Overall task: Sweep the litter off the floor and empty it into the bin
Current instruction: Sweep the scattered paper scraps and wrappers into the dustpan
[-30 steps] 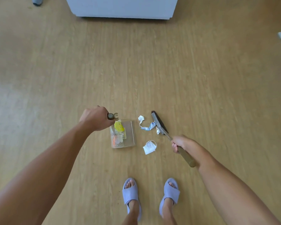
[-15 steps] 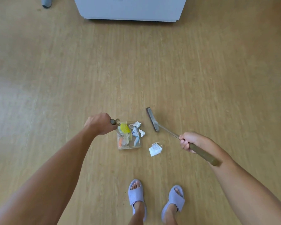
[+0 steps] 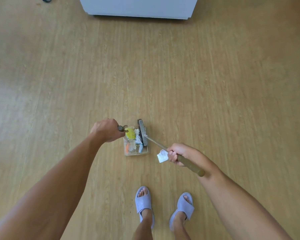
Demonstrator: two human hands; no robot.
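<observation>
We sweep litter into dustpan (image 3: 136, 149): left hand (image 3: 106, 129) grips its handle, right hand (image 3: 178, 153) grips brush (image 3: 143, 132). White scrap (image 3: 162, 157) right of dustpan needs sweeping next.

A clear plastic dustpan (image 3: 136, 149) lies flat on the wooden floor (image 3: 180, 80), holding yellow, white, blue and orange scraps of litter (image 3: 132, 138). The broom's (image 3: 143, 132) dark head rests at the pan's right edge against the scraps, its thin metal shaft slanting back to an olive grip. One white crumpled piece (image 3: 162, 155) lies on the floor just right of the pan.
</observation>
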